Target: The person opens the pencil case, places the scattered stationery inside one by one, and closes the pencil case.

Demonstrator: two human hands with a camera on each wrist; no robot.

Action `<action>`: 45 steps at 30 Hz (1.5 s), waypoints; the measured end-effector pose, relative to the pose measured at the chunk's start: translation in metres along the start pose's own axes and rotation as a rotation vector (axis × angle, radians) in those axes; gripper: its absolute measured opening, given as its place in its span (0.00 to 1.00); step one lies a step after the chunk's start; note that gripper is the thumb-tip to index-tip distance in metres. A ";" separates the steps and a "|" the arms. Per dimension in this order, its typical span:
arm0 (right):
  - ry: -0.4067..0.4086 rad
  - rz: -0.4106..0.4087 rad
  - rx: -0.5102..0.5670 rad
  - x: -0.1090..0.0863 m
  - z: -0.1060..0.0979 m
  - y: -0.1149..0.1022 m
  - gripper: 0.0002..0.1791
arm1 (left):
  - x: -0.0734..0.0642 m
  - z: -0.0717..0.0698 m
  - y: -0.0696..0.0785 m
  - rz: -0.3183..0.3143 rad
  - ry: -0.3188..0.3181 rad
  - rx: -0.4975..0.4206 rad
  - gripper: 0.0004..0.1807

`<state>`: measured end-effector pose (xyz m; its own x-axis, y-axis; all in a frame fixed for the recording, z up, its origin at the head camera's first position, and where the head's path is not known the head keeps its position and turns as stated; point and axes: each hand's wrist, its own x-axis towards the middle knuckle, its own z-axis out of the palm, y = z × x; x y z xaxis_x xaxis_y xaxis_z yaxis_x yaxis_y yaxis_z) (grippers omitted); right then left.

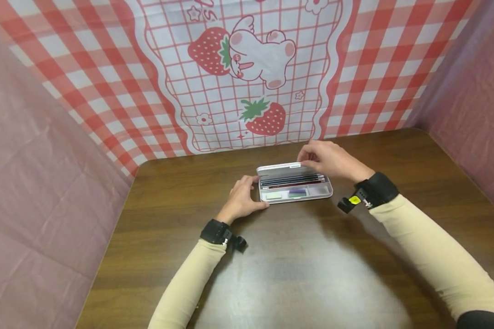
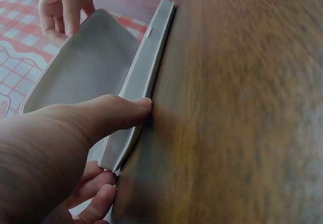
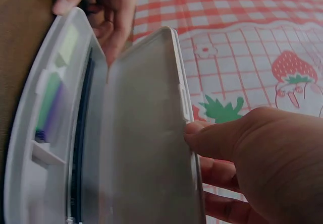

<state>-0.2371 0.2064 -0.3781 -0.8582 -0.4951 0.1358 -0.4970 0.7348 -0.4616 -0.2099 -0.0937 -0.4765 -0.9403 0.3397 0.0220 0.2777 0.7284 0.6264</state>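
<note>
A white pencil case (image 1: 318, 190) lies on the table with its lid (image 1: 276, 171) raised at the back. Several dark pencils (image 1: 288, 181) and a reddish one lie in its long rear compartment. The front compartments hold a pale green block (image 1: 273, 195) and a green-and-purple item (image 1: 298, 193) whose kind is unclear. At the case's left end my left hand (image 1: 242, 198) grips it, thumb at the front corner and fingers behind. My right hand (image 1: 329, 157) pinches the lid's upper edge near its right side, thumb on the inner face, as the right wrist view shows.
The brown wooden table (image 1: 296, 274) has a red-and-white checked cloth (image 1: 107, 68) with strawberry prints hanging behind it. Pink curtains (image 1: 41, 183) hang at both sides. Each wrist wears a black strap (image 1: 376, 189) with a small camera.
</note>
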 end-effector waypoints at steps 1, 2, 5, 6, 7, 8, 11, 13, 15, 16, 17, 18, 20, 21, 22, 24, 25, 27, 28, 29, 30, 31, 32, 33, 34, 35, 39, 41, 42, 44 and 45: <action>-0.005 -0.007 -0.007 -0.003 0.001 -0.001 0.08 | 0.000 0.000 0.000 -0.002 -0.001 -0.003 0.50; -0.007 -0.017 -0.017 -0.006 0.003 -0.001 0.08 | 0.000 0.000 0.000 -0.003 -0.001 -0.005 0.50; 0.004 -0.051 -0.040 -0.013 0.007 -0.003 0.08 | -0.001 0.000 -0.002 0.001 0.004 -0.017 0.48; 0.013 -0.055 -0.045 -0.015 0.009 -0.003 0.08 | -0.001 0.001 -0.002 -0.002 0.006 -0.028 0.47; 0.021 -0.056 -0.049 -0.016 0.011 -0.003 0.08 | -0.001 0.001 -0.003 -0.002 0.010 -0.035 0.47; 0.029 -0.057 -0.051 -0.018 0.012 -0.003 0.08 | -0.001 0.001 -0.003 0.001 0.015 -0.035 0.47; 0.048 -0.056 -0.052 -0.020 0.015 -0.003 0.08 | -0.002 0.001 -0.004 -0.002 0.020 -0.059 0.47; 0.053 -0.057 -0.054 -0.022 0.016 -0.003 0.08 | -0.003 0.000 -0.003 -0.002 0.019 -0.062 0.47; 0.055 -0.062 -0.054 -0.023 0.017 -0.003 0.07 | -0.002 0.000 -0.004 -0.004 0.018 -0.076 0.48; 0.055 -0.067 -0.053 -0.023 0.017 -0.004 0.07 | -0.002 0.000 -0.005 -0.003 0.019 -0.075 0.48; 0.053 -0.070 -0.053 -0.024 0.018 -0.004 0.07 | -0.001 0.001 -0.007 -0.003 0.022 -0.081 0.49; 0.053 -0.074 -0.056 -0.025 0.019 -0.004 0.07 | 0.000 0.003 -0.009 -0.001 0.027 -0.086 0.49; 0.050 -0.084 -0.063 -0.027 0.021 -0.004 0.06 | 0.004 0.007 -0.015 0.007 0.041 -0.102 0.49; 0.049 -0.089 -0.069 -0.029 0.022 -0.004 0.06 | 0.005 0.009 -0.018 0.008 0.046 -0.108 0.49; 0.049 -0.093 -0.073 -0.030 0.023 -0.004 0.07 | 0.007 0.010 -0.021 0.009 0.049 -0.110 0.49; 0.047 -0.101 -0.086 -0.032 0.026 -0.004 0.07 | 0.010 0.012 -0.025 0.010 0.051 -0.121 0.49; 0.045 -0.103 -0.089 -0.034 0.027 -0.004 0.08 | 0.011 0.013 -0.027 0.009 0.049 -0.123 0.49; 0.041 -0.105 -0.098 -0.036 0.031 -0.004 0.08 | 0.013 0.013 -0.028 0.004 0.042 -0.124 0.50; 0.038 -0.106 -0.105 -0.037 0.033 -0.004 0.09 | 0.013 0.013 -0.028 0.003 0.040 -0.123 0.50; 0.037 -0.108 -0.109 -0.038 0.034 -0.004 0.09 | 0.013 0.012 -0.028 0.001 0.036 -0.127 0.50; 0.033 -0.109 -0.115 -0.038 0.036 -0.004 0.09 | 0.013 0.012 -0.028 -0.001 0.034 -0.129 0.50; 0.031 -0.108 -0.121 -0.039 0.038 -0.004 0.10 | 0.013 0.012 -0.027 -0.004 0.031 -0.128 0.50; 0.028 -0.108 -0.129 -0.039 0.040 -0.003 0.10 | 0.013 0.012 -0.027 -0.007 0.029 -0.126 0.50; 0.025 -0.106 -0.138 -0.040 0.042 -0.003 0.10 | 0.013 0.011 -0.026 -0.011 0.027 -0.123 0.50; 0.022 -0.105 -0.145 -0.040 0.044 -0.003 0.11 | 0.013 0.011 -0.026 -0.014 0.023 -0.119 0.50; 0.019 -0.102 -0.149 -0.041 0.045 -0.003 0.11 | 0.013 0.011 -0.025 -0.017 0.019 -0.116 0.50; 0.006 -0.090 -0.166 -0.044 0.049 -0.002 0.10 | 0.012 0.012 -0.025 -0.022 0.010 -0.101 0.50; -0.005 -0.096 -0.173 -0.045 0.051 -0.002 0.10 | 0.013 0.012 -0.026 -0.021 0.009 -0.101 0.49; -0.010 -0.100 -0.179 -0.045 0.051 -0.001 0.10 | 0.013 0.013 -0.027 -0.019 0.009 -0.102 0.49; -0.021 -0.111 -0.188 -0.045 0.052 0.000 0.11 | 0.014 0.014 -0.029 -0.013 0.009 -0.100 0.50; -0.026 -0.119 -0.192 -0.045 0.052 0.000 0.11 | 0.014 0.014 -0.029 -0.013 0.007 -0.099 0.50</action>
<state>-0.1918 0.2051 -0.4300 -0.7896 -0.5936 0.1552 -0.6120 0.7441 -0.2677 -0.2286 -0.1019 -0.5050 -0.9452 0.3261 0.0190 0.2452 0.6700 0.7007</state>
